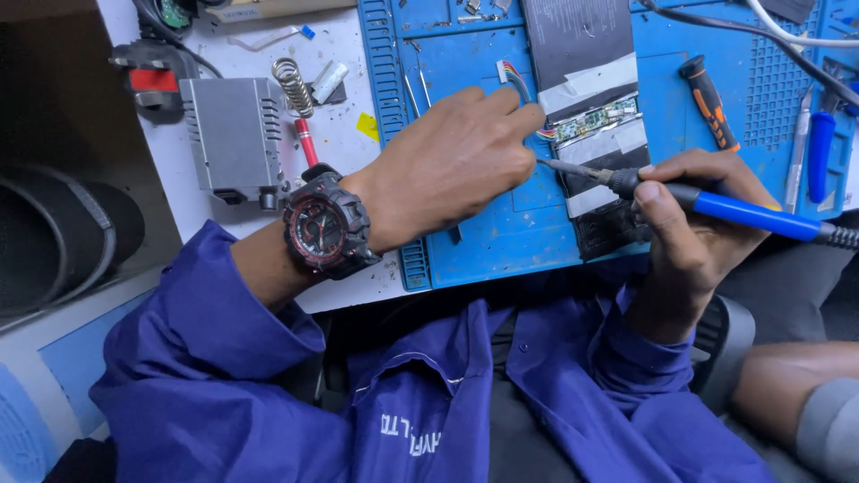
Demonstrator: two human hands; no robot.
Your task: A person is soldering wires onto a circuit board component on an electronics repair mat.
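Note:
My right hand [693, 228] grips a blue-handled soldering iron [743, 213] whose tip points left toward a narrow green circuit strip [598, 119] on a flat black battery pack [582, 54]. My left hand [456, 165], with a black and red watch on the wrist, rests on the blue work mat [483, 241]. Its fingertips pinch the coloured wires [514, 79] beside the circuit strip, just above the iron's tip. White tape bands cross the pack.
A grey metal box [234, 134], a coiled spring iron stand [291, 85] and a red-tipped tool [307, 141] sit on the white bench to the left. An orange-and-black screwdriver [710, 100], tweezers [796, 152] and a blue-handled tool [820, 152] lie at right. Cables cross the top right.

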